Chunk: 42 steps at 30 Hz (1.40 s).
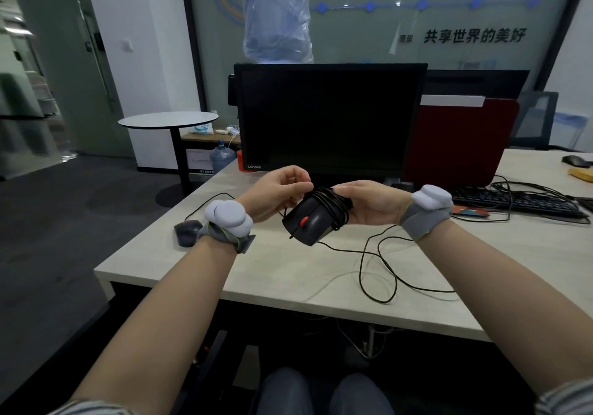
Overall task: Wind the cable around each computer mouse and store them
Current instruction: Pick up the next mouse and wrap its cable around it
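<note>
A black mouse [308,223] with a red scroll wheel is held above the desk [224,270], several turns of its black cable [333,204] wound round its rear. My right hand [365,204] grips the wound end of the mouse from the right. My left hand [279,190] pinches a strand of the cable just above the mouse. The loose remainder of the cable [382,267] trails in loops over the desk to the right. A second dark mouse [187,231] lies on the desk by my left wrist, its thin cable running back toward the monitor.
A black monitor [330,119] stands right behind my hands. A black keyboard [516,203] with more cables lies at the right, a third mouse [576,160] at the far right edge. A red divider [462,138] backs the desk. A round side table [168,121] stands left.
</note>
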### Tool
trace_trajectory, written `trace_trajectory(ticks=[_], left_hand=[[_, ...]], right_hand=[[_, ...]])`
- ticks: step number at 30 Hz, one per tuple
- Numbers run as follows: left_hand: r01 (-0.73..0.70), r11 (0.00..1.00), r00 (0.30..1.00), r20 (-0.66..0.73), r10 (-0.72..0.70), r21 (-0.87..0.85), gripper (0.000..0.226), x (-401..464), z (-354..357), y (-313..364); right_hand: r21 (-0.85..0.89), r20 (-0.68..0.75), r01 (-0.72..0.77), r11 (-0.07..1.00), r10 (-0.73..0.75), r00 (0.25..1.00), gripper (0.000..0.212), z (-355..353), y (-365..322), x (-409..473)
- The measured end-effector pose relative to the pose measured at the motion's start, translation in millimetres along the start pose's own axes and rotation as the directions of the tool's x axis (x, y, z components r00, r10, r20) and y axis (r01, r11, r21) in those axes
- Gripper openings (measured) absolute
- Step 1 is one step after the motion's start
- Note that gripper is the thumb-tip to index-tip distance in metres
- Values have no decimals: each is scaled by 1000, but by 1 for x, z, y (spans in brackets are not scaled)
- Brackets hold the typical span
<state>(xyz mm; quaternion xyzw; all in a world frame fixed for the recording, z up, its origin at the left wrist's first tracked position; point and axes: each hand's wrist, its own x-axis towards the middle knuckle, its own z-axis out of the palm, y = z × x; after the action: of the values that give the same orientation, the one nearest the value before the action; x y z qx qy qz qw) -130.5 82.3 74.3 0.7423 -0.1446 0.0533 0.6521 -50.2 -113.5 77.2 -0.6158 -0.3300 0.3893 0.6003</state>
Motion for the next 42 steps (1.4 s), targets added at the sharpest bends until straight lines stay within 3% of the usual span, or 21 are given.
trace_trajectory(ticks=[3, 7, 10, 14, 17, 21, 26, 29, 31, 33, 36, 38, 40, 42], left_hand=[[-39, 998, 999, -19, 38, -56, 13, 3, -2, 1], [-63, 983, 973, -231, 22, -175, 28, 10, 1, -8], [-84, 993, 940, -338, 49, -89, 34, 13, 6, -19], [-35, 998, 942, -332, 50, 53, 28, 16, 15, -25], [31, 981, 953, -303, 29, 192, 29, 15, 21, -32], [110, 925, 958, -287, -1, 365, 24, 14, 28, -34], [-22, 782, 949, -233, 211, 622, 18, 17, 32, -18], [2, 729, 957, -213, 197, 684, 14, 17, 32, -13], [41, 714, 975, -183, 124, 699, 12, 17, 34, -12], [84, 670, 980, -182, 78, 738, 15, 18, 36, -11], [114, 429, 963, -206, 174, 896, 20, 18, 29, -4], [120, 336, 951, -205, 230, 934, 22, 17, 18, 2], [96, 341, 953, -185, 239, 935, 23, 16, 8, 6], [22, 434, 965, -132, 226, 900, 20, 16, 2, 8]], right_hand=[[66, 30, 30, 997, -32, 999, 21, 3, -1, 0], [263, 12, 164, 951, -174, 985, 23, 13, -7, 1], [299, -78, 288, 910, -277, 958, 22, 20, -12, 7], [368, -281, 441, 819, -354, 892, 21, 25, -22, 15], [386, -454, 568, 727, -386, 803, 21, 21, -32, 17], [168, -605, 592, 789, -391, 694, 38, 10, -31, 15], [-130, -709, 426, 896, -384, 591, 44, 2, -18, 11], [-338, -695, 317, 886, -462, 551, 43, 0, -12, 10], [-537, -641, 217, 815, -562, 522, 44, -1, -12, 9], [-679, -563, 130, 722, -626, 539, 45, -1, -13, 8], [-786, -456, 30, 618, -611, 647, 45, -1, -11, 7], [-828, -411, -27, 560, -572, 710, 45, -3, -7, 5], [-827, -379, -22, 562, -529, 760, 43, -4, -3, 3], [-790, -349, 30, 612, -488, 800, 41, -4, -3, 2]])
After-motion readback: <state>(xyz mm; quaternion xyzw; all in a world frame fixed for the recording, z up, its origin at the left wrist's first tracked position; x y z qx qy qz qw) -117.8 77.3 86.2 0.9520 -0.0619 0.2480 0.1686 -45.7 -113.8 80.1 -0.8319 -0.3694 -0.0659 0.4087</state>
